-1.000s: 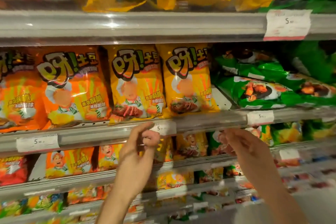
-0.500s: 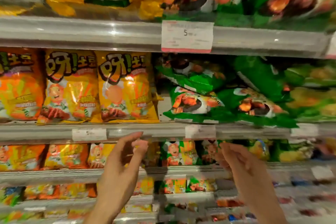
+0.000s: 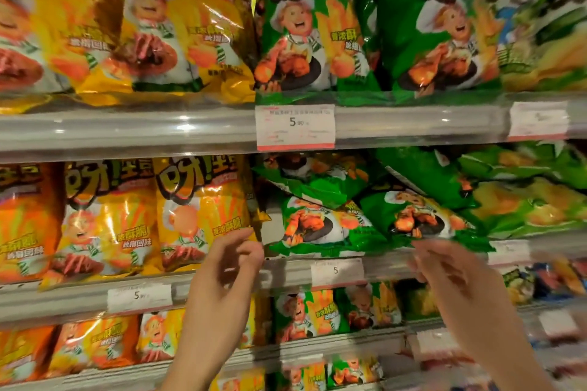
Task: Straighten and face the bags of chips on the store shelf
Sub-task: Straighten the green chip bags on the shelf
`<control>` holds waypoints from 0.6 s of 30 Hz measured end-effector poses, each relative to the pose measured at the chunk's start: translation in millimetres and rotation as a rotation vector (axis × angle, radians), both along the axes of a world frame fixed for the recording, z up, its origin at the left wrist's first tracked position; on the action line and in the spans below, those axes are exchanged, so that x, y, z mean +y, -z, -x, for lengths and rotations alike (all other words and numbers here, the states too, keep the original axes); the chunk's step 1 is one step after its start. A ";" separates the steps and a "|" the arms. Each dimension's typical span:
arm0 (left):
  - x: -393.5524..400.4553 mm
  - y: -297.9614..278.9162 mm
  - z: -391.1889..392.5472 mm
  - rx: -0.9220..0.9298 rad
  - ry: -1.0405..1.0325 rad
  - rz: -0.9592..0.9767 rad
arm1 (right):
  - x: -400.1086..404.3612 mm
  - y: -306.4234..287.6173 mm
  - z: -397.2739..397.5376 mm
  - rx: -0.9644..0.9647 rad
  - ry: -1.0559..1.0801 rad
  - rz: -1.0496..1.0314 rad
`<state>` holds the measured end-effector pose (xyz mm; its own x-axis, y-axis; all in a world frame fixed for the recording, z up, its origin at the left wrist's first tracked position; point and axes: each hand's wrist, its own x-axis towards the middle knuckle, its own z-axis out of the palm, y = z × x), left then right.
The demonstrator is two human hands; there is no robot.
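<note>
Two bare hands are raised at the lower centre of the frame, the left hand (image 3: pixel 227 267) and right hand (image 3: pixel 444 276) both loosely curled, nothing grasped. Toppled glossy green chip bags (image 3: pixel 320 225) are heaped at centre right on the grey metal shelf (image 3: pixel 286 273). Reaching is judged underway; next, these must be stood upright, fronts outward.

White price tag reading 5 (image 3: pixel 295 126) on upper rail, smaller price tags (image 3: pixel 139 297) on lower rail
</note>
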<state>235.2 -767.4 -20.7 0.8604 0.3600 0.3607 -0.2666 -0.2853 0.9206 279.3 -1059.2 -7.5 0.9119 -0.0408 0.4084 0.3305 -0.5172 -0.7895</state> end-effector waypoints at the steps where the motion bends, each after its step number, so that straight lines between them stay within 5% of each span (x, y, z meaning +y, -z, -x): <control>1: 2.0 -4.6 -6.3 -0.005 0.014 -0.026 | 2.6 -5.0 -0.4 -0.048 0.009 0.038; 8: 1.5 -30.4 -63.7 -0.026 -0.038 -0.299 | 36.7 -40.1 -22.6 -0.233 -0.025 0.157; 18: -11.9 -65.6 -108.2 0.030 -0.129 -0.354 | 73.3 -67.6 -75.0 0.207 -0.177 0.230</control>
